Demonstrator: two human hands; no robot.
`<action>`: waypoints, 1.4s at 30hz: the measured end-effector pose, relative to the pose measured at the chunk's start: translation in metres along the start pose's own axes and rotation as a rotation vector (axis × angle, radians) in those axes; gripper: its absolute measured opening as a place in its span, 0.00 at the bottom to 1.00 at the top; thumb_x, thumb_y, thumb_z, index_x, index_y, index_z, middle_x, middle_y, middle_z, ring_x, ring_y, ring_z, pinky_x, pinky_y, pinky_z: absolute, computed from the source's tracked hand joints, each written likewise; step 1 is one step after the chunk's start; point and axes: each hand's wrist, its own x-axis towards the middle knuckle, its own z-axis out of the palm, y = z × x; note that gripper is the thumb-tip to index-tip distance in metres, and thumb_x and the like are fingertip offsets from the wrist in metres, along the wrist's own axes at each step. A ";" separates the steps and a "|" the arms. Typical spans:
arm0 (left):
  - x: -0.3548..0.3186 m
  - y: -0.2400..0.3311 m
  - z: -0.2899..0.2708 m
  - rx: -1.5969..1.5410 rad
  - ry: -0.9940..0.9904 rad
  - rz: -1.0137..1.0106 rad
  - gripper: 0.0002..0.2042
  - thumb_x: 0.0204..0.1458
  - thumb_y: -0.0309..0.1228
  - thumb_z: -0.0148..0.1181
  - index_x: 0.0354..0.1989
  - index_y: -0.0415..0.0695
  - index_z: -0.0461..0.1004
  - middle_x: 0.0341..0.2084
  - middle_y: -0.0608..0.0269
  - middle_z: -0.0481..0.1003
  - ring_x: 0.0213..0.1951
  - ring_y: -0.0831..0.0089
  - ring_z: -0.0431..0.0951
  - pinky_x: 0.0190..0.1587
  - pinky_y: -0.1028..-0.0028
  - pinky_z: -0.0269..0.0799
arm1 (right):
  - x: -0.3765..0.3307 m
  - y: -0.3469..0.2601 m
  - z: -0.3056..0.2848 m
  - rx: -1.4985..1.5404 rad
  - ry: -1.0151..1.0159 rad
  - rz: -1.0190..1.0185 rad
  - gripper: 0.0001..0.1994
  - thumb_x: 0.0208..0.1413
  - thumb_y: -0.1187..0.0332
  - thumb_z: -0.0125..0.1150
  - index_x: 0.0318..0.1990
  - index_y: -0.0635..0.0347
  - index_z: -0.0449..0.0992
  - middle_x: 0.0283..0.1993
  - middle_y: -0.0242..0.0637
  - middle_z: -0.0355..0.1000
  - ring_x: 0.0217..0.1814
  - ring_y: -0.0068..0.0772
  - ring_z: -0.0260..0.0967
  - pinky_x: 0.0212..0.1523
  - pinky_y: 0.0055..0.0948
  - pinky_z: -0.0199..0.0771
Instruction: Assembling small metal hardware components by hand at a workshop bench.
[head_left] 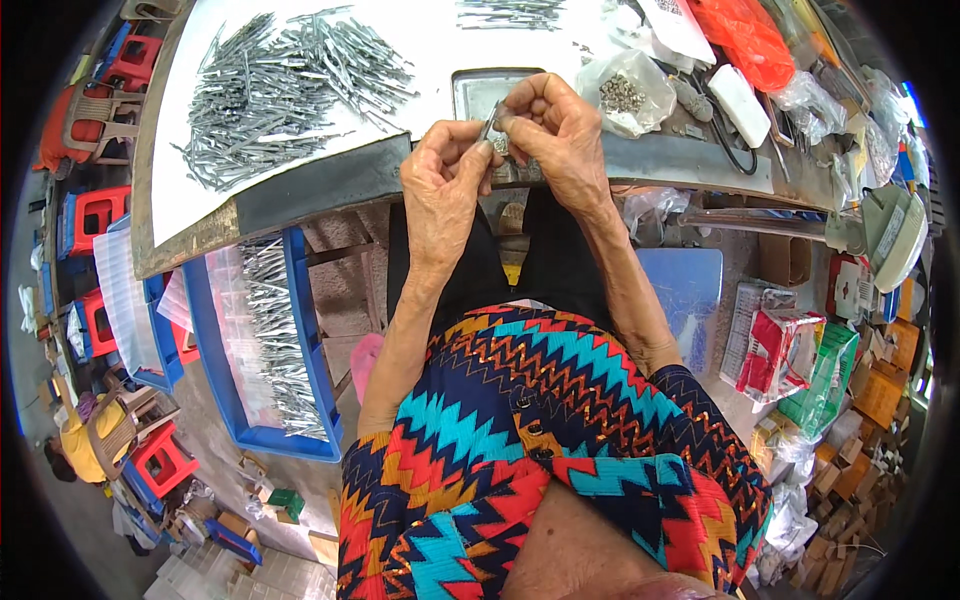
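Note:
My left hand [443, 178] and my right hand [556, 132] meet at the near edge of the work table [300, 190]. Together they pinch a small grey metal part [493, 127] between the fingertips. A shallow metal tray [478, 92] lies on the white table top just beyond the hands. A big heap of thin silver metal rods [280, 90] is spread to the left of the hands. A clear bag of small metal pieces [624, 94] sits just right of my right hand.
A blue crate [262, 350] with more silver rods stands under the table at the left. Red plastic stools [100, 215] line the far left. An orange bag [745, 40], a white block and cables crowd the table's right. Cartons and packets [800, 360] pile up on the right.

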 end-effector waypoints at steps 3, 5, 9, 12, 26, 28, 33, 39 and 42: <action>0.001 -0.001 0.005 0.060 0.008 0.025 0.04 0.51 0.21 0.50 0.34 0.36 0.69 0.21 0.68 0.72 0.22 0.88 0.67 0.23 0.88 0.62 | 0.000 0.000 -0.004 -0.024 0.007 -0.028 0.07 0.45 0.78 0.54 0.33 0.67 0.66 0.24 0.30 0.66 0.22 0.11 0.60 0.19 0.13 0.60; 0.000 -0.001 0.005 0.063 0.012 0.035 0.04 0.51 0.21 0.50 0.34 0.36 0.69 0.21 0.68 0.71 0.22 0.88 0.67 0.23 0.88 0.62 | 0.000 -0.003 -0.003 -0.050 -0.006 -0.014 0.06 0.45 0.78 0.53 0.33 0.66 0.66 0.24 0.30 0.65 0.23 0.13 0.60 0.21 0.14 0.62; -0.001 -0.005 0.009 0.241 0.082 0.141 0.04 0.50 0.19 0.50 0.34 0.35 0.69 0.24 0.67 0.71 0.27 0.85 0.68 0.28 0.84 0.65 | 0.001 -0.004 0.004 -0.166 0.055 -0.099 0.07 0.45 0.79 0.51 0.33 0.66 0.65 0.24 0.35 0.67 0.23 0.22 0.65 0.24 0.21 0.67; 0.002 -0.009 0.017 0.249 0.113 0.176 0.05 0.50 0.19 0.49 0.34 0.34 0.69 0.26 0.67 0.70 0.30 0.84 0.68 0.31 0.83 0.65 | -0.001 -0.001 0.009 -0.375 0.153 -0.220 0.06 0.46 0.79 0.50 0.33 0.64 0.64 0.27 0.34 0.66 0.28 0.21 0.64 0.27 0.20 0.66; 0.009 -0.012 0.012 -0.092 0.013 0.043 0.06 0.50 0.23 0.53 0.36 0.37 0.69 0.20 0.70 0.69 0.17 0.88 0.60 0.17 0.88 0.51 | 0.000 -0.001 0.005 -0.261 0.175 -0.158 0.08 0.47 0.77 0.55 0.36 0.67 0.66 0.28 0.36 0.67 0.25 0.19 0.65 0.25 0.19 0.67; 0.008 -0.005 0.011 -0.077 -0.015 0.039 0.05 0.51 0.23 0.52 0.36 0.37 0.69 0.20 0.69 0.70 0.17 0.88 0.61 0.18 0.88 0.53 | 0.002 -0.001 0.002 -0.179 0.162 -0.140 0.09 0.48 0.76 0.56 0.37 0.67 0.66 0.28 0.34 0.67 0.25 0.17 0.64 0.24 0.17 0.66; 0.011 0.002 0.007 -0.082 -0.078 0.041 0.06 0.50 0.23 0.52 0.36 0.38 0.68 0.19 0.65 0.70 0.16 0.85 0.61 0.18 0.88 0.52 | -0.002 -0.004 -0.008 0.206 -0.057 0.093 0.09 0.50 0.73 0.57 0.37 0.68 0.70 0.27 0.31 0.68 0.23 0.13 0.62 0.21 0.12 0.63; 0.008 -0.003 0.008 -0.024 -0.051 0.059 0.05 0.52 0.23 0.51 0.36 0.36 0.69 0.20 0.66 0.71 0.17 0.87 0.62 0.18 0.88 0.54 | -0.002 -0.006 -0.006 0.291 -0.039 0.140 0.08 0.50 0.71 0.58 0.32 0.69 0.72 0.21 0.30 0.67 0.17 0.12 0.58 0.16 0.11 0.57; 0.007 0.000 0.008 -0.042 -0.056 -0.009 0.04 0.52 0.23 0.51 0.35 0.36 0.69 0.19 0.66 0.71 0.17 0.87 0.62 0.18 0.87 0.54 | -0.002 -0.002 -0.007 0.224 -0.025 0.112 0.06 0.48 0.73 0.59 0.29 0.69 0.72 0.18 0.29 0.66 0.16 0.13 0.58 0.14 0.13 0.55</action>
